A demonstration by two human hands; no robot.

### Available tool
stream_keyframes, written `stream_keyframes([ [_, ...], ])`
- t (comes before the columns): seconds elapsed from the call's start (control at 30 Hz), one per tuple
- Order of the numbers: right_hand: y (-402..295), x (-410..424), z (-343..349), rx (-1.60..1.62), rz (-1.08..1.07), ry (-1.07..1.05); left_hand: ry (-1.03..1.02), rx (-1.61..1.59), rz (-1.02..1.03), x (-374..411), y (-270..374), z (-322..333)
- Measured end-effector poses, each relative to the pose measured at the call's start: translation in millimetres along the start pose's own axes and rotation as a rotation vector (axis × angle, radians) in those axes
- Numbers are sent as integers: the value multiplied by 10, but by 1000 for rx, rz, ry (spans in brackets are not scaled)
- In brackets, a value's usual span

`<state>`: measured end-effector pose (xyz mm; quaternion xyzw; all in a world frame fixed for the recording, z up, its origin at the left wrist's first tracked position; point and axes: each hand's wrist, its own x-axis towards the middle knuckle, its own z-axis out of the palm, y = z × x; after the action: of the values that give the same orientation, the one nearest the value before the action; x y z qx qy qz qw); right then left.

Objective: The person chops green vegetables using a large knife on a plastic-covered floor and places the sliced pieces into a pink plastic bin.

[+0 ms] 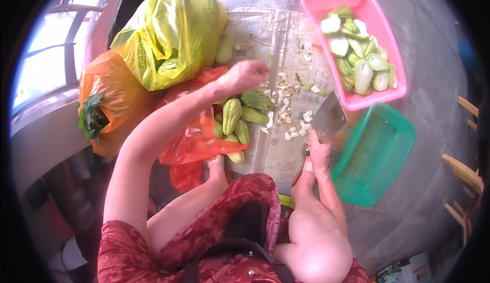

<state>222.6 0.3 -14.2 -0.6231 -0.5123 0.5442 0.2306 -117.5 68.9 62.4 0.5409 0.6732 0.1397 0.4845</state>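
My right hand (320,151) grips a cleaver (330,118), its broad blade pointing up over the floor covering. My left hand (247,77) is over the upper end of a pile of whole chayotes (232,116); its fingers are blurred, and whether they hold anything is unclear. The pile lies partly in and beside an open red plastic bag (191,137). White peelings and scraps (284,99) lie scattered between the pile and the blade. Cut chayote pieces (363,74) fill part of a pink plastic basket (396,59) at the upper right.
A green plastic basket (411,131) stands right of my right hand. At the upper left, a yellow plastic bag (203,26) holds bumpy green vegetables, beside an orange bag (122,95) with leafy greens (92,116). Newspaper-like sheets (264,145) cover the floor. Wooden legs (461,170) are at the right edge.
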Motion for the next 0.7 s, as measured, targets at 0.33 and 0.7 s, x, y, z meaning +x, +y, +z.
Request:
stream_keyframes([
  [0.33, -50, -41, 15, -344, -149, 20, -27, 757, 196, -122, -807, 938],
  [0.7, -703, -94, 68, -92, -44, -192, 123, 392, 309, -237, -804, 823],
])
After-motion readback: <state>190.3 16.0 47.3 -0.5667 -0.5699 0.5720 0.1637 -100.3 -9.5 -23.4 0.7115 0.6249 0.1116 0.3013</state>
